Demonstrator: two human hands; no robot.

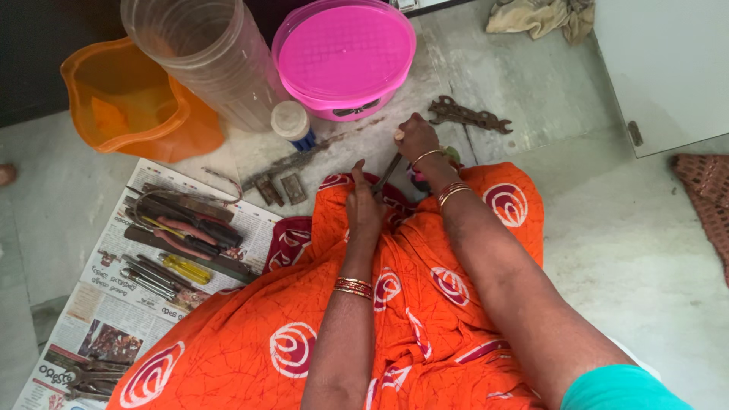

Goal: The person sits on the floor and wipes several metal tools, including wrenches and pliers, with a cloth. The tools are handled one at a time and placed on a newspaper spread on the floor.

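I sit on the floor in an orange patterned cloth (319,319). My right hand (417,139) is closed around the upper end of a thin dark metal tool (387,173) that slants down toward my lap. My left hand (364,206) rests on the cloth at the tool's lower end, fingers curled against it. Both wrists wear bangles. The tool's lower tip is hidden between my left hand and the cloth.
A newspaper (114,304) at left carries pliers and screwdrivers (182,235). Rusty hinges (281,190) and a chain lie ahead. A rusty spanner (469,115), pink lidded tub (343,57), clear plastic jar (209,53), orange jug (133,102) and small bottle (292,124) stand beyond.
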